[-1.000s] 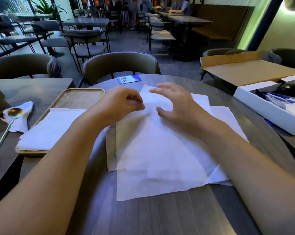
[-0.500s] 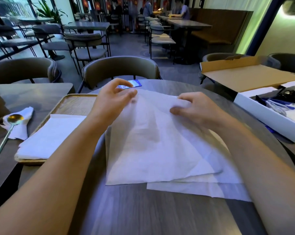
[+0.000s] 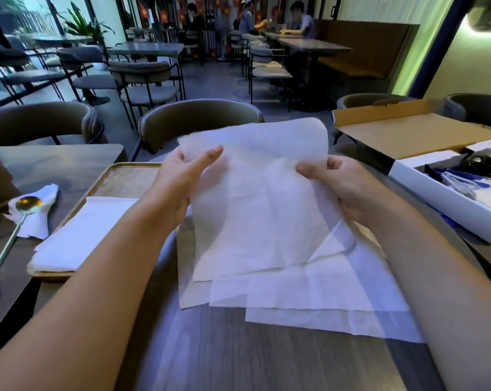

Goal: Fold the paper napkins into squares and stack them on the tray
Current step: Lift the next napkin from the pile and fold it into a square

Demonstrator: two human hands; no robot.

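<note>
So there's one napkin (image 3: 255, 198) up in the air, held by both hands. The left hand (image 3: 179, 182) pinches its left edge, thumb in front, index finger stretched out along the sheet. The right hand (image 3: 343, 187) grips the right edge with curled fingers, thumb on the near side. The top of the sheet curls over just above the right hand, and the bottom hangs down toward the person.

Under the hands, on the worktop (image 3: 238, 359), lies a loose pile (image 3: 309, 300) of flat napkins. At least three overlapping sheets show, can't count them exactly.

Left of the left hand sits one tray (image 3: 120, 176) with a folded stack (image 3: 80, 235) on its near end. Further left is one spoon (image 3: 13, 230) resting on one crumpled napkin (image 3: 38, 218).

Right of the right hand is one open box (image 3: 447, 193), white sides, brown lid flipped back.
</note>
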